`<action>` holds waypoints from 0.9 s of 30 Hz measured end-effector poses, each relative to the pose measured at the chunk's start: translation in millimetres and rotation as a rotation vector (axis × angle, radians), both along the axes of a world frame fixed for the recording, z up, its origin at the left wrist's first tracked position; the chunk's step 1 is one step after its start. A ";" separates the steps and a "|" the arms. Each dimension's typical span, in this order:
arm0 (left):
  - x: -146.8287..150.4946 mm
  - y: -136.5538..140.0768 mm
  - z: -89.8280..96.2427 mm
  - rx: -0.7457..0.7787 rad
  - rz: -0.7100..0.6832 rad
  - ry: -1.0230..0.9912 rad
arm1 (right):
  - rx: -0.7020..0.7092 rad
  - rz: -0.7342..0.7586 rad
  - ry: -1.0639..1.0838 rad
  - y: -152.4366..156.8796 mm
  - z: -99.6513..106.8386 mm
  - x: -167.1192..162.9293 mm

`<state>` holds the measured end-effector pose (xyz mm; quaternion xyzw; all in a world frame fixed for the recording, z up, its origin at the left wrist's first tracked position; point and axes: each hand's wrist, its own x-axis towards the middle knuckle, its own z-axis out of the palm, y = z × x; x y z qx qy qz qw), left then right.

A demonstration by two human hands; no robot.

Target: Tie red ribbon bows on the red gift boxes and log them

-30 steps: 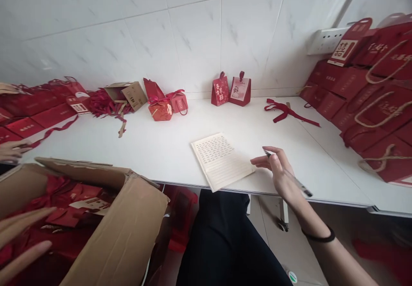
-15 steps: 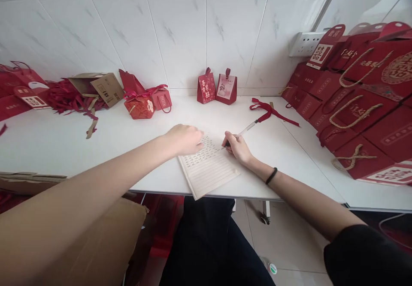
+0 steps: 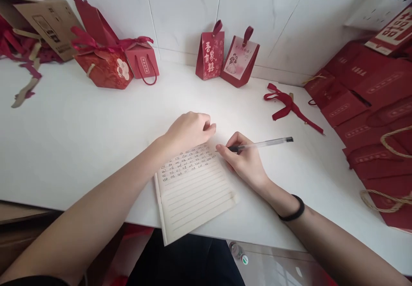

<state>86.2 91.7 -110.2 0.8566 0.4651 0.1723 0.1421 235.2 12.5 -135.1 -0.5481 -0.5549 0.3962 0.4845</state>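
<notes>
Covering part of the notebook (image 3: 193, 209), the left hand (image 3: 191, 127) has arrived.

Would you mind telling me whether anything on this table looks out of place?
Two things: the notebook lies askew, its near corner hanging off the table; a red ribbon lies loose and crumpled near the stacked red boxes.

The notebook (image 3: 196, 204) lies flat on the counter (image 3: 80, 140), set at an angle, with its near left corner projecting beyond the front edge. Its cream, ruled page carries rows of handwriting in the upper part, partly covered by the left grip (image 3: 190, 129), and bare lines below. The pen (image 3: 268, 143), clear-barrelled with black ends, is held slantwise in the right grip (image 3: 246, 161), tip toward the page's right edge; tip contact cannot be confirmed.
</notes>
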 end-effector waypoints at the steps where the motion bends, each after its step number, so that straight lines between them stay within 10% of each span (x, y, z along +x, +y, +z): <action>1: -1.2 0.4 1.9 -0.046 -0.027 0.050 | 0.001 -0.006 -0.009 -0.6 0.4 0.2; 10: -9.6 4.6 0.1 -0.361 -0.147 0.248 | 0.018 -0.014 -0.117 -7.8 3.2 -5.6; 27: -7.7 -0.2 2.8 -0.450 -0.066 0.285 | -0.013 -0.003 -0.261 -8.3 4.0 -6.3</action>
